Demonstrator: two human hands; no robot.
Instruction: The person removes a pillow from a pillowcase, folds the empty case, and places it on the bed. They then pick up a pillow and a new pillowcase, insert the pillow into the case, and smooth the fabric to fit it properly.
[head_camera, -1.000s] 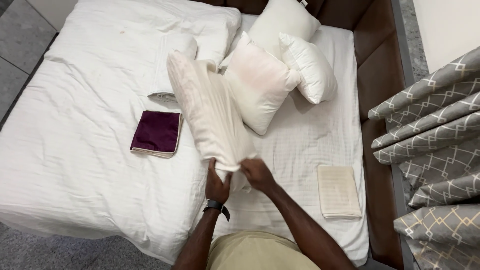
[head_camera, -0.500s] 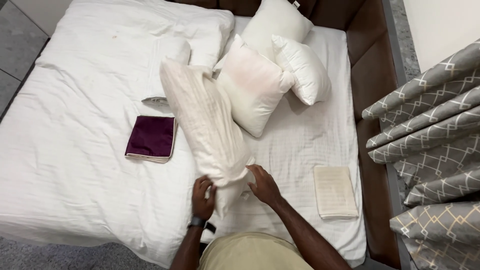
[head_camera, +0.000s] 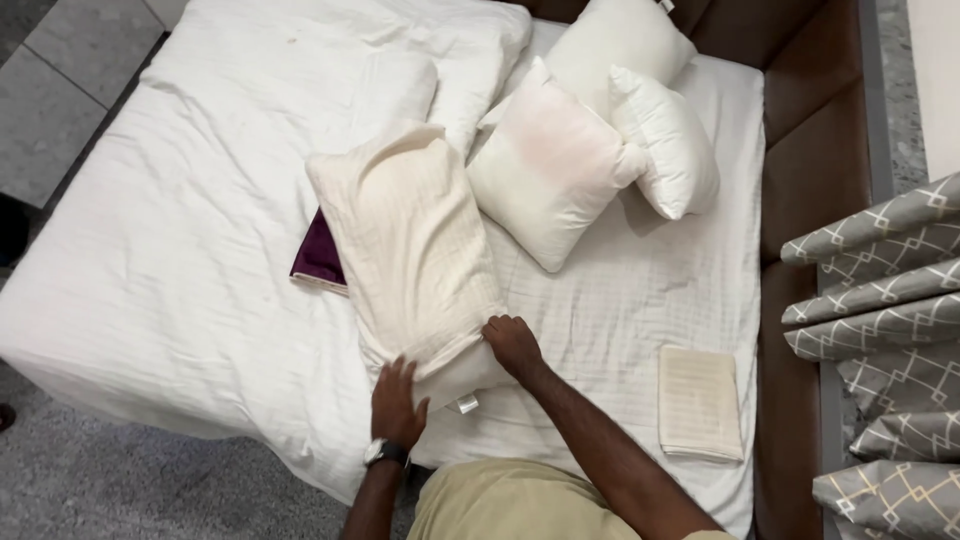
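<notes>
The right hand (head_camera: 512, 343) pinches the near edge of a cream pillow (head_camera: 410, 245); the left hand (head_camera: 396, 402) lies flat and open on its near corner. The pillow lies on the bed (head_camera: 150, 260), covering part of a purple cloth (head_camera: 318, 255), with white cushions (head_camera: 552, 165) beside it.

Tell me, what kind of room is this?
Most likely a bedroom, maybe in a hotel: a big bed with white sheets, several pillows, and a patterned curtain beside it. Both hands rest on a cream pillow.
</notes>
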